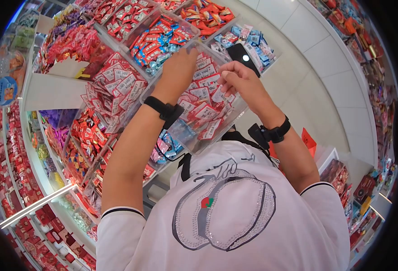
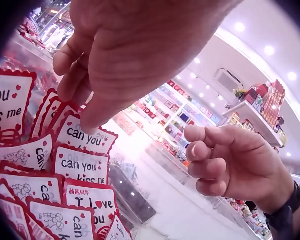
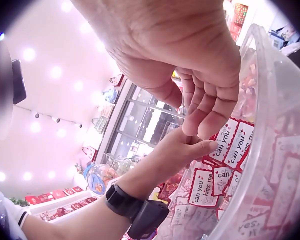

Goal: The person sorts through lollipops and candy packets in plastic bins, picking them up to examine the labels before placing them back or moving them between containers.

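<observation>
Packets (image 2: 82, 165) in bin (image 3: 285, 165) | left hand (image 2: 140, 45) fingers (image 2: 96, 112) straight, tips on them | right hand (image 2: 235, 160) fingers curled, empty, beside

I see smooth, glossy plastic packets (image 2: 82, 165) beneath the left hand (image 1: 179, 67); the bin (image 3: 285, 125) around it is clear, shiny plastic; the wrist strap (image 1: 162, 107) behind it, matt black.

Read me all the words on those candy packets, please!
"can you kiss me": on the red-edged packet in the clear bin.
"I Love you": on the packet below.
Small red characters above "I Love": too blurred.
Wrappers in other bins: too small to read.
</observation>
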A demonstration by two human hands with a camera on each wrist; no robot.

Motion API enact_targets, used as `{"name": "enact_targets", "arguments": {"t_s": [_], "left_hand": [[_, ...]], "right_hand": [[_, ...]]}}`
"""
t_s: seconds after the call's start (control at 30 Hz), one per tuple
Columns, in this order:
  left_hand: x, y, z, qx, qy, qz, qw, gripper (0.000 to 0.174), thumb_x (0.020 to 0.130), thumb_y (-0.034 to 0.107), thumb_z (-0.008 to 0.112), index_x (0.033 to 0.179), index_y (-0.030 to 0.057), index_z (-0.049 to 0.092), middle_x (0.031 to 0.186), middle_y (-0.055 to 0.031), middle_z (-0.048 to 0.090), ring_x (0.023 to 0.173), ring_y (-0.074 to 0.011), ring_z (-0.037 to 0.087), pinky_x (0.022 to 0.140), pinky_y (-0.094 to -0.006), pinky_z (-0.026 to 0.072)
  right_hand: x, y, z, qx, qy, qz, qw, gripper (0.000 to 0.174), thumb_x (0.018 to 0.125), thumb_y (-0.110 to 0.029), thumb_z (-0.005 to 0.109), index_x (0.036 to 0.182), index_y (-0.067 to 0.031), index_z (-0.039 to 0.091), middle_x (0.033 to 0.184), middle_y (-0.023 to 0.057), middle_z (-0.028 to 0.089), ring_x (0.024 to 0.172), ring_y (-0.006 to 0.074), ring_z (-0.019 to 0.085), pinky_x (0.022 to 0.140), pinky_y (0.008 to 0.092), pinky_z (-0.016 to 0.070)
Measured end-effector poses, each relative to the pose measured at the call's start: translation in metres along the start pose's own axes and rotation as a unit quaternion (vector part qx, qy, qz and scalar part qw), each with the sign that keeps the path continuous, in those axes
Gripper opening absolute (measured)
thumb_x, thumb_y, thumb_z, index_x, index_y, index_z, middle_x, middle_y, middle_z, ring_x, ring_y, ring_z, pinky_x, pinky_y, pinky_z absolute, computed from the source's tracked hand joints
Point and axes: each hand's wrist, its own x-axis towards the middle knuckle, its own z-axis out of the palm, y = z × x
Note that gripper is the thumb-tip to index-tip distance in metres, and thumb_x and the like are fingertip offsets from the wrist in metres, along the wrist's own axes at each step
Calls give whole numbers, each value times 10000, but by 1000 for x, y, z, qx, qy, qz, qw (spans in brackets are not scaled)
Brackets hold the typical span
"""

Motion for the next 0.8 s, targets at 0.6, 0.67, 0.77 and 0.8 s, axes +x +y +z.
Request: {"name": "enact_targets", "arguments": {"t_s": [0.6,0.67,0.77,0.8], "left_hand": [[-30,-15,-55,-118,100,-15,988,122,905,134,676,957,54,602,890,-134,621,836,-344,635,701,-449,506],[-36,-26,-57,-180,100,7,979,128,922,133,670,972,44,592,842,-138,618,791,-342,622,683,-433,495],[-59,-27,-72,-242,70,-63,966,138,950,139,659,988,33,578,793,-146,621,735,-333,613,665,-407,487],[-64,-24,-74,-261,56,-101,958,142,960,142,654,992,30,574,780,-148,622,718,-328,612,660,-399,486]], "right_hand": [[6,-3,9,-37,-2,-11,999,309,1012,-232,589,1252,-38,593,1065,63,684,822,102,676,665,226,515],[7,-3,14,-42,1,-22,999,352,1005,-232,600,1289,-26,572,1123,79,673,867,122,680,689,238,528],[10,-1,23,-43,-18,-19,999,405,999,-230,611,1327,-2,546,1177,101,661,923,151,683,723,260,545],[11,-1,25,-45,-25,-13,999,421,997,-230,613,1337,6,538,1189,107,657,940,161,684,733,268,550]]}}
